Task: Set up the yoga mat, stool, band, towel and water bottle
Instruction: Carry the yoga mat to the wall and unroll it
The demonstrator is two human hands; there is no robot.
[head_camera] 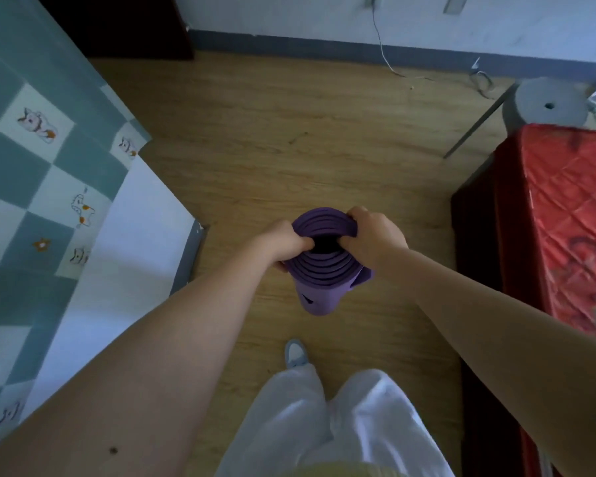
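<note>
Both hands grip the top end of a rolled purple yoga mat point(319, 266), which stands upright in front of the person above the wooden floor point(255, 132). The left hand point(283, 242) curls over the rim from the left, fingers hooked into the dark hollow at the roll's centre. The right hand point(372, 235) clamps the rim from the right, fingers tucked inside, thumb side over the outer layers. The mat's coils show as tight rings, and a loose outer flap hangs at its lower right. A bed point(49, 184) with a checked cover lies left, a red quilt point(565, 218) right.
</note>
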